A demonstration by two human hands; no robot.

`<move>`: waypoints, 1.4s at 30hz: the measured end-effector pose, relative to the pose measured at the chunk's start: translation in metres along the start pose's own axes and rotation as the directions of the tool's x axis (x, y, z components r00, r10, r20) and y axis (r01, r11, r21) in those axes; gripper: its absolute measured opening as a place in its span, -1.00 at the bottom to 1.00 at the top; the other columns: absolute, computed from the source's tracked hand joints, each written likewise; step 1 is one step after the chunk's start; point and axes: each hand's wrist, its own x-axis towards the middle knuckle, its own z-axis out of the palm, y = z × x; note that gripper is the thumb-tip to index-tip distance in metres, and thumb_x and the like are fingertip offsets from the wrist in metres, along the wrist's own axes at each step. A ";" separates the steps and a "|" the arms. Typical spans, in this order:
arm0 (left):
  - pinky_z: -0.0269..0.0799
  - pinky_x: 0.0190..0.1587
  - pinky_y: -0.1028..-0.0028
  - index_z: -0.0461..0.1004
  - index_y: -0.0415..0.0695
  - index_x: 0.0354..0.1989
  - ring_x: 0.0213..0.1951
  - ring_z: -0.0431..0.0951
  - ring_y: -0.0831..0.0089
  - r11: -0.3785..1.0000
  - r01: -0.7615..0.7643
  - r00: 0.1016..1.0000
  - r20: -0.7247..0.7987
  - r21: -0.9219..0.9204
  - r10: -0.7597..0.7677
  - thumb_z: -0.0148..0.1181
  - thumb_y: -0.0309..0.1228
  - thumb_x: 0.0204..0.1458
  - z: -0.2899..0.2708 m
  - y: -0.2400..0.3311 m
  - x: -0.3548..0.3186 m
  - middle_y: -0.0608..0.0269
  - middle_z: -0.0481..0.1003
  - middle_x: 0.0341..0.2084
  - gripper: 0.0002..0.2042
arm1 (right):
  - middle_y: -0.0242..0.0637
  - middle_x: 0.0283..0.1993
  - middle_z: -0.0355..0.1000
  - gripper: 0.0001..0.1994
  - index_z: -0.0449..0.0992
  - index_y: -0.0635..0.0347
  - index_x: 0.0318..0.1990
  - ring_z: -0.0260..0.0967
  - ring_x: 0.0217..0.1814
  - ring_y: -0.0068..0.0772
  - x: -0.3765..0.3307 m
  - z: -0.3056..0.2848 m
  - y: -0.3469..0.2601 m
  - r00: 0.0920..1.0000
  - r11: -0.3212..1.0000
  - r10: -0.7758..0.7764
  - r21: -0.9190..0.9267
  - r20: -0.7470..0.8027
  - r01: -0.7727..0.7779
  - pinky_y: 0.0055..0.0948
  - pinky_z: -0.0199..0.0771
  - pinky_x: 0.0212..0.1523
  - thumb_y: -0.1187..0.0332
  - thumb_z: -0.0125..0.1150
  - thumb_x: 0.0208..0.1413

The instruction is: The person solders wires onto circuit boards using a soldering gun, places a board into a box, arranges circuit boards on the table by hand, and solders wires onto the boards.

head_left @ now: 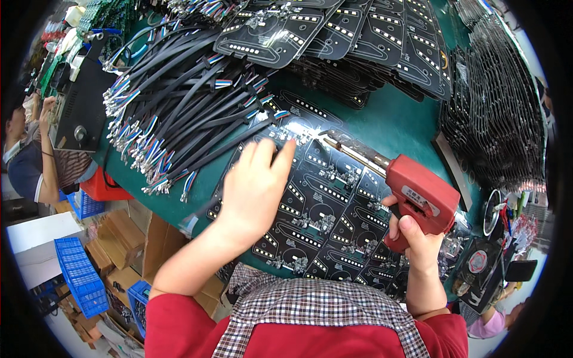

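My right hand (419, 240) is wrapped round the grip of a red soldering gun (421, 194). Its long metal barrel (355, 156) slants up and left, ending beside a bright glare on a black circuit board panel (313, 179). My left hand (256, 185) reaches over the same panel with fingers stretched and apart, fingertips close to the glare. Nothing shows clearly between those fingers; what lies under the tips is hidden. Close by, the end of a black-sleeved cable (239, 137) with coloured wires meets the panel's upper left part. Small pale components and metal clusters dot the panels.
A heap of black cables (179, 107) with white-tipped wires lies at left. Stacked black panels (382, 42) rise at the back, with another tall stack (495, 113) at right. A black box with a knob (80, 113) and blue crates (80, 277) stand left. A person (36, 161) works there.
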 end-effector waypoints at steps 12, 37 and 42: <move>0.47 -0.50 0.56 0.35 -0.32 -0.01 -0.40 0.39 0.41 0.998 -0.058 0.998 0.029 0.028 0.057 0.07 -0.58 -0.23 0.017 -0.005 -0.008 0.20 0.23 -0.45 -0.53 | -0.21 -0.12 0.44 -0.58 0.37 0.27 0.02 0.37 -0.21 -0.53 0.017 0.012 0.012 0.992 1.000 0.014 -0.006 0.123 -0.014 -0.55 0.40 -0.23 0.43 0.28 -0.03; 0.42 -0.58 0.62 0.35 -0.38 -0.04 -0.46 0.37 0.47 0.979 -0.121 0.992 0.036 0.162 0.117 0.07 -0.55 -0.21 0.016 -0.003 -0.009 0.23 0.23 -0.48 -0.55 | -0.19 -0.08 0.41 -0.50 0.28 0.30 0.11 0.38 -0.16 -0.48 0.012 0.006 0.007 0.986 0.994 0.104 0.027 0.132 -0.108 -0.52 0.41 -0.18 0.51 0.25 -0.04; 0.41 -0.59 0.63 0.34 -0.39 -0.02 -0.47 0.36 0.49 0.984 -0.132 0.991 0.019 0.118 0.131 0.07 -0.54 -0.23 0.019 -0.005 -0.012 0.25 0.22 -0.49 -0.53 | -0.23 -0.13 0.41 -0.46 0.25 0.31 0.15 0.38 -0.16 -0.49 0.010 0.010 0.013 0.987 0.996 0.088 -0.018 0.132 -0.087 -0.53 0.41 -0.17 0.52 0.26 -0.04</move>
